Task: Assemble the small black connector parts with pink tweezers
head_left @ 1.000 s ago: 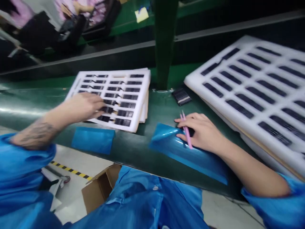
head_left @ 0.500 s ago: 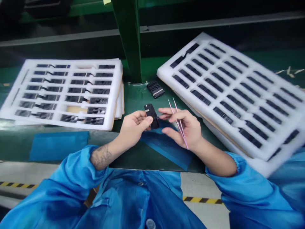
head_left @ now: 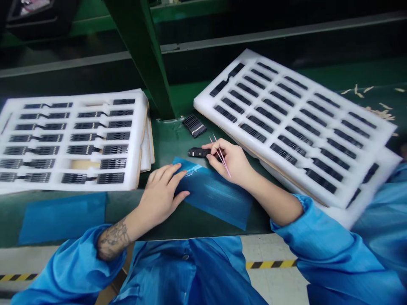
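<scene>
Reference: centre blue film point(head_left: 219, 199), flat on the green bench point(head_left: 168, 144). Black part point(head_left: 197, 152) was just beyond the film's far edge, long axis roughly left-right. Right hand point(head_left: 233, 163) had its right end pinched between thumb and index; pink tweezers point(head_left: 226, 167) sat in the same hand, tips apart, aimed away from the film. Couldn't tell if the part touched the bench or hung just above it.

Left hand point(head_left: 160, 192) lay over the film's left corner, fingers slightly spread, thumb out, pinching nothing. Pale marks on the film by its fingertips, too small to read.

Around the film: ribbed black block point(head_left: 194, 126) further beyond, past the part. Loaded white foam trays left point(head_left: 136, 140) and right point(head_left: 203, 100) of it; at least 1 slot in the left tray showed tan backing. 2nd blue film point(head_left: 63, 216) well to the left.

Handling, my read: part looked light, stiff, smooth enough to twist in a 2-finger pinch, maybe fragile on its face. Best hold was the long side edges near mid-length, light squeeze, tweezer tips kept off. Film looked thin, floppy, slick; flat fingers suited it.
</scene>
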A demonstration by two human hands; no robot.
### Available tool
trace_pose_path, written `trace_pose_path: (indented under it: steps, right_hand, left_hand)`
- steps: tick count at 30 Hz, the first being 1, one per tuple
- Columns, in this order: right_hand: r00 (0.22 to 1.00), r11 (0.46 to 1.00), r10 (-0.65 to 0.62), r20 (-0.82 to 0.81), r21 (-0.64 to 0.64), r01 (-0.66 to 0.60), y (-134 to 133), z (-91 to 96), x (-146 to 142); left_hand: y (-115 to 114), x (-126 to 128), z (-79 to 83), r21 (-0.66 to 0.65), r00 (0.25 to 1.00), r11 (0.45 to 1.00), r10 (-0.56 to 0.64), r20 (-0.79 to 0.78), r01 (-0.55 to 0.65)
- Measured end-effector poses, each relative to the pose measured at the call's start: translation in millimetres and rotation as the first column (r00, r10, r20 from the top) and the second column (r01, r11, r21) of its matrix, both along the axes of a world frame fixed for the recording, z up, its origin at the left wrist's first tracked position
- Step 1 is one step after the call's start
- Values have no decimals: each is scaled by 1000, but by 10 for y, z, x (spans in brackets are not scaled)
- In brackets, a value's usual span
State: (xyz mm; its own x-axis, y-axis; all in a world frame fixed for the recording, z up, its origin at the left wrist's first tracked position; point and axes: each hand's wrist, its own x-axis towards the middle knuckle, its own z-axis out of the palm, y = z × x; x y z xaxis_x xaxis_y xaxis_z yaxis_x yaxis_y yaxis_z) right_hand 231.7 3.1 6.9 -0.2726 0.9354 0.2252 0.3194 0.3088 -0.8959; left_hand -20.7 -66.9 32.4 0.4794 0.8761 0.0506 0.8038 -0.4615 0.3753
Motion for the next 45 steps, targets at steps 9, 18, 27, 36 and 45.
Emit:
trace_pose_path:
  steps: [9,18,27,36,45]
  right_hand:
    - [963,953,58,264,274,-132,44,-31,8]
    - [967,863,97,233,465,-199,-174,89,-83]
    - [969,968,236,80,67,-241,-316,101,-119]
    - [974,978,205,-95,44,-202,-318,135,-72]
    - [932,862,56,-359,-454,-226,-195,87,-58]
  left_hand:
    - [249,-9,-34,13,966,967,-254,-48,255]
    - [483,-33,-229,90,967,977,-206,147,194]
    - [456,-103,-129,-174,876,976,-30,482,130]
    - [412,-52,-90,-322,841,946,140,522,43]
    - [415,0,-113,-206,857,976,49,512,68]
